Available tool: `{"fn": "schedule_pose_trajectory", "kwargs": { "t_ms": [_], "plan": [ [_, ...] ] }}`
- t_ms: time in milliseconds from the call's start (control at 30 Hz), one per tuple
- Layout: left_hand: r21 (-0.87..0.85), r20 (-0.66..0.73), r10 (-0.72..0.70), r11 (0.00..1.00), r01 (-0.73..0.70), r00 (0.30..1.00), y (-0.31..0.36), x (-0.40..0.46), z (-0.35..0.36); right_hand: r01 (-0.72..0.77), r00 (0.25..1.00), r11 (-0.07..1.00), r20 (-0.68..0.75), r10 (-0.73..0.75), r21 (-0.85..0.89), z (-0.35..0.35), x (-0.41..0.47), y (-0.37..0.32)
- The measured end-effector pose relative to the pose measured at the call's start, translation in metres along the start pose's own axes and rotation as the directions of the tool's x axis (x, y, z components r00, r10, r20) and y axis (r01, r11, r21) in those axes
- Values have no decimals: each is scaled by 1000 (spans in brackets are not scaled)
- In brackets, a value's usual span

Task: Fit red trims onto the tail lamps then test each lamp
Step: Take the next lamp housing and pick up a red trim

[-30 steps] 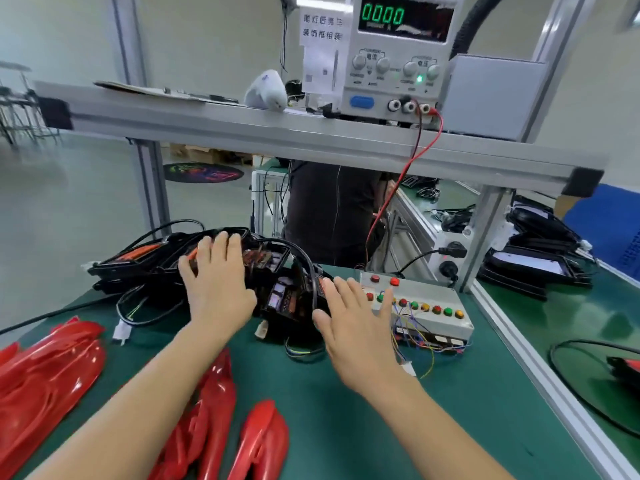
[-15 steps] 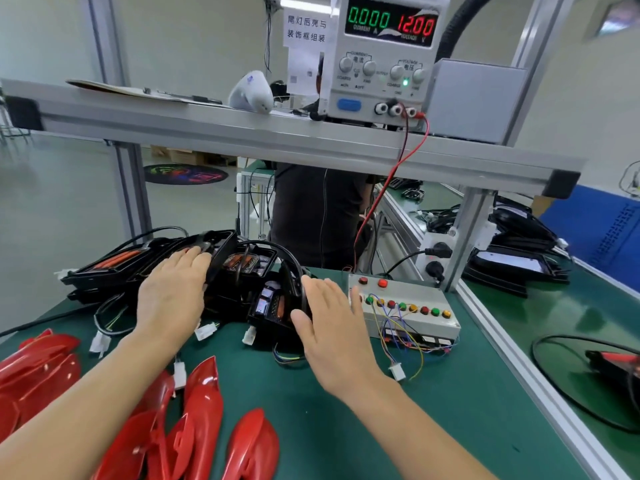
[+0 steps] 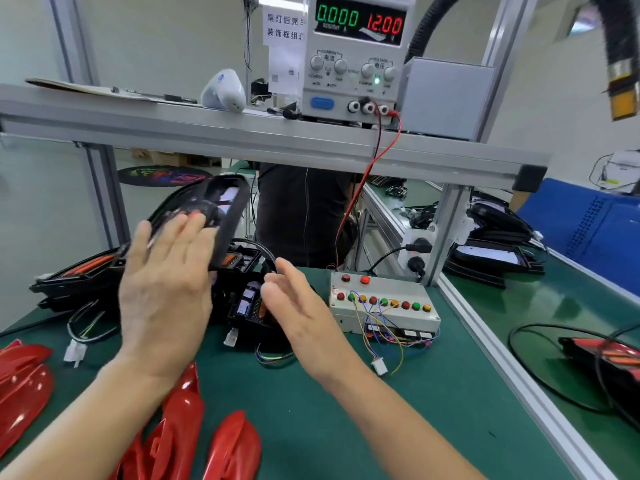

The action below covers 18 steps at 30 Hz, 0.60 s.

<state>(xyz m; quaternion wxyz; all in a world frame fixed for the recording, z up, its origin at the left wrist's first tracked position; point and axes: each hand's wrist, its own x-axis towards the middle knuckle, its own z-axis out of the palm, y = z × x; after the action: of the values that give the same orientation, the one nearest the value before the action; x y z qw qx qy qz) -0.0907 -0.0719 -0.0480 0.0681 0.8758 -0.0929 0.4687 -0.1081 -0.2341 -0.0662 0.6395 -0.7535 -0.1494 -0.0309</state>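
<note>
A black lamp, blurred, is raised above the far-left pile of lamps, against the left hand, fingers straight (grip hidden). The right hand hovers open, holding nothing. Red trims lie near, unfitted. The test box sits right, its plug loose. Fitting and testing both appear still ahead.

Glossy red trims on the green table, black tail lamps beyond them, grey button box dotted red, green, yellow buttons, power supply digits green and red.
</note>
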Motion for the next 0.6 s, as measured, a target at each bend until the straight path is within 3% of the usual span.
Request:
{"fn": "schedule_pose_trajectory", "kwargs": {
  "t_ms": [100,200,400,500,600],
  "plan": [
    [-19,-42,78,997,-78,996,24,-9,-4,-143,989,929,85,121,342,1,2,-11],
    [-45,-50,120,991,-122,991,50,-20,-2,-216,975,816,169,147,536,-6,1,-16],
    [-135,19,208,970,-204,978,87,-40,3,-209,967,659,52,250,723,-22,-10,1],
    [-331,72,283,911,-245,956,81,-54,-1,-194,963,652,17,267,733,-35,-17,10],
    [-607,95,109,794,-30,989,64,-64,-6,-190,964,647,15,266,738,-47,-21,14]
  ]
}}
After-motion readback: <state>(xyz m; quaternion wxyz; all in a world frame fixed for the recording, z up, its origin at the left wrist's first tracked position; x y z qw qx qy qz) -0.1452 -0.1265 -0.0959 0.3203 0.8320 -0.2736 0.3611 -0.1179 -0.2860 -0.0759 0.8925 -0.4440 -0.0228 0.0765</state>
